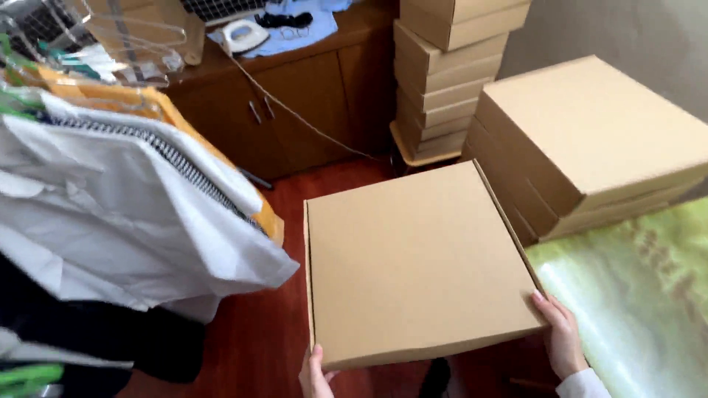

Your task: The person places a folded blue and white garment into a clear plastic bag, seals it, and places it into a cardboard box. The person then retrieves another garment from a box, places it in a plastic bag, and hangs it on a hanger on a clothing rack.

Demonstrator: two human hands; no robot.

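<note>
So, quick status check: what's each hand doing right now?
Left hand grips near edge of flat cardboard box. Right hand holds its near right corner. Box held level above red floor. Stacked boxes close beyond it.

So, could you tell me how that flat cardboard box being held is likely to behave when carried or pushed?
The flat cardboard box probably stays stiff: its top looks level though the left hand and right hand grip only its near corners. It seems light for its size, given that edge-only hold. Being wide and shallow, it should slide rather than tip, like the stacked boxes beside it.
</note>
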